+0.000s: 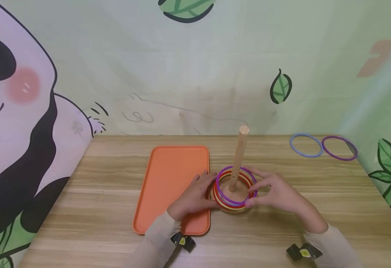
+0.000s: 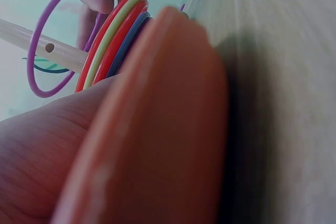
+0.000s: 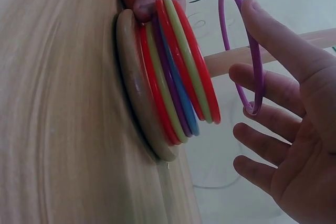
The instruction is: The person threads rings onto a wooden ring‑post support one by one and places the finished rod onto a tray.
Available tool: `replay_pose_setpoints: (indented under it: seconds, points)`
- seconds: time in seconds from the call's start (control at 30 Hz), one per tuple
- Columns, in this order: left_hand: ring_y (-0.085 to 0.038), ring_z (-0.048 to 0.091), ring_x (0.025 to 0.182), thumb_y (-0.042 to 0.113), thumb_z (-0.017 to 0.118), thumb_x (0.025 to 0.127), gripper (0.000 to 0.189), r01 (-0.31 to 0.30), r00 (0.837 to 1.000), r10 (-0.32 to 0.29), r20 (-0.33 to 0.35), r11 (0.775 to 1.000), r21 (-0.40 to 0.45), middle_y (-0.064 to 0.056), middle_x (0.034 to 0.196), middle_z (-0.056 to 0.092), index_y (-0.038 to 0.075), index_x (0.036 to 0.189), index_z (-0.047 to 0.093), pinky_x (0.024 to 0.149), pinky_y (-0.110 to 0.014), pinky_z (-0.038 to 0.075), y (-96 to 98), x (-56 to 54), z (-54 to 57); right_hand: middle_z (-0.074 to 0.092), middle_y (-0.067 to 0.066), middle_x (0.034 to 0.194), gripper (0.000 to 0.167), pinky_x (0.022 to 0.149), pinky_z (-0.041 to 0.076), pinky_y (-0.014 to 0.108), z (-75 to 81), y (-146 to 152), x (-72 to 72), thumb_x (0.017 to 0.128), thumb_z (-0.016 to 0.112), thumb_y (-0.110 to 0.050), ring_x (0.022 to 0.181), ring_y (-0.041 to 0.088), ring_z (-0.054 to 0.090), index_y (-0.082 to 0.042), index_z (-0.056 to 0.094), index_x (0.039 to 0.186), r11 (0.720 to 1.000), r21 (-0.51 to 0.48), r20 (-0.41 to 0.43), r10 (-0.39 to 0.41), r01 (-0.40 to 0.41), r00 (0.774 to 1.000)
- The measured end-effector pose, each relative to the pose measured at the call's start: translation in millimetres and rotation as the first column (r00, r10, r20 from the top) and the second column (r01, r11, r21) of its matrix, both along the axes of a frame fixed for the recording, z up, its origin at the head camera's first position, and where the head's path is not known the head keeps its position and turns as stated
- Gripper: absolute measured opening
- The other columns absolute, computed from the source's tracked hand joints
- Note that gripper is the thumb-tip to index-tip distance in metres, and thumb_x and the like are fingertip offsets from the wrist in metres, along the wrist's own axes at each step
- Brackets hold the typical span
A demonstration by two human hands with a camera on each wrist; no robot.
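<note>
A wooden pole rises from a round wooden base. Around its foot lies a stack of several rings in red, yellow, blue and purple. My right hand pinches a purple ring between thumb and fingers, its other fingers spread. That ring encircles the pole, above the stack and apart from it. At the stack's left side rests my left hand, its thumb on the near side and its fingers extended along the far side. Part of the left thumb's contact is hidden behind the rings.
An orange tray lies left of the base, partly beneath my left hand and forearm. At the table's back right lie a blue ring and another purple ring, side by side. A printed cloth wall stands behind the table.
</note>
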State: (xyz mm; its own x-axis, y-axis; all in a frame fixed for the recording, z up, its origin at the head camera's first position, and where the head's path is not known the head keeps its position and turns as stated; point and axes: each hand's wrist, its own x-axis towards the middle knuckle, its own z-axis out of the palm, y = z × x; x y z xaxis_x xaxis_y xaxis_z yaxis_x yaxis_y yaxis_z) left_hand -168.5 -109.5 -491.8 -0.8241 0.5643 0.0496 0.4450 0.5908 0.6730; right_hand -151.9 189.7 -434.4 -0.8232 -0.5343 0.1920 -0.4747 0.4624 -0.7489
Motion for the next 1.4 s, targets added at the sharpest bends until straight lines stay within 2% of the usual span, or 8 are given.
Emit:
replay_pose_setpoints:
  seconds: [0.37,0.6,0.93,1.3,1.4]
  points:
    - [-0.039,0.02,0.159,0.046,0.088,0.085,0.092,-0.001,1.0,0.001,0.0,1.0,-0.01,-0.013,0.163,0.045,0.011,0.159,0.045,0.129,-0.058,0.008,-0.1,-0.2,-0.5,0.058,0.019,0.151,0.025,0.114,0.039,0.061,-6.0,-1,-1.8,0.074,0.098,-0.03,0.14,0.044,0.053,-0.014,0.086,0.089,0.999,0.015,0.018,0.027,-0.028,0.999]
    - [-0.041,0.02,0.159,0.045,0.087,0.086,0.091,0.004,1.0,-0.004,-0.008,1.0,-0.013,-0.014,0.164,0.044,0.01,0.159,0.045,0.129,-0.058,0.008,0.0,-0.2,-0.6,0.057,0.021,0.151,0.034,0.115,0.036,0.066,-11.2,-2,-2.5,0.073,0.098,-0.033,0.14,0.047,0.052,-0.009,0.086,0.094,0.999,0.025,0.043,0.019,-0.02,0.999]
    - [-0.039,0.019,0.16,0.044,0.087,0.086,0.092,-0.003,1.0,0.004,0.008,1.0,-0.018,-0.015,0.165,0.042,0.009,0.159,0.045,0.129,-0.057,0.008,0.1,1.1,1.3,0.053,0.022,0.155,0.036,0.117,0.034,0.066,-15.7,-3,-2.4,0.076,0.096,-0.034,0.142,0.049,0.048,-0.009,0.084,0.099,0.998,0.056,0.037,0.027,-0.029,0.999]
    - [-0.038,0.02,0.16,0.045,0.087,0.085,0.092,-0.008,1.0,0.008,0.005,1.0,-0.011,-0.013,0.165,0.043,0.01,0.159,0.045,0.129,-0.056,0.008,-0.1,0.3,-1.7,0.046,0.022,0.161,0.049,0.117,0.034,0.065,-17.8,-4,-2.0,0.076,0.096,-0.035,0.147,0.047,0.042,-0.011,0.079,0.114,0.997,0.06,0.001,0.052,-0.052,0.999]
    - [-0.038,0.02,0.16,0.045,0.088,0.085,0.092,-0.006,1.0,0.006,0.004,1.0,-0.008,-0.014,0.164,0.043,0.01,0.159,0.045,0.129,-0.056,0.008,-0.3,0.2,-1.5,0.045,0.022,0.161,0.054,0.116,0.033,0.069,-18.7,-2,-3.7,0.078,0.095,-0.032,0.147,0.049,0.041,-0.01,0.075,0.124,0.999,0.042,-0.002,0.031,-0.031,1.0]
